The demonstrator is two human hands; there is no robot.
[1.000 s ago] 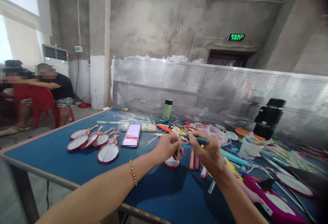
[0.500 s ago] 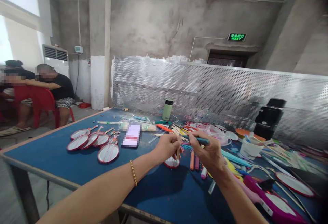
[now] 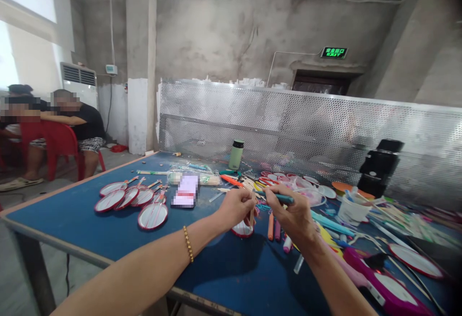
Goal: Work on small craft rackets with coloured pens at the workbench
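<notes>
Head camera: a teal pen (image 3: 286,198) is aimed at a wooden stick (image 3: 251,217)

The pen is in the right hand (image 3: 293,210), above the blue table (image 3: 67,219). Its long axis runs almost level, from side to side; the tip points left, to the stick, and the back end sits slightly lower. Whether the tip touches the wood, I cannot tell. The stick stands nearly upright, pinched in the left hand (image 3: 236,206), which is closed. Below this hand a red-edged white disc (image 3: 242,230) shows in part; whether it joins the stick, I cannot tell.

The left forearm (image 3: 155,265) rises from the lower left, with a gold bead bracelet (image 3: 188,244) near the wrist. The right forearm (image 3: 334,270) comes from the lower right, and the right hand is curled around the pen.

On the wall (image 3: 209,41), a green sign (image 3: 334,53) reads "EXIT"; the characters above are unclear. The screen of the phone (image 3: 186,190) is too blurred for reading.
</notes>
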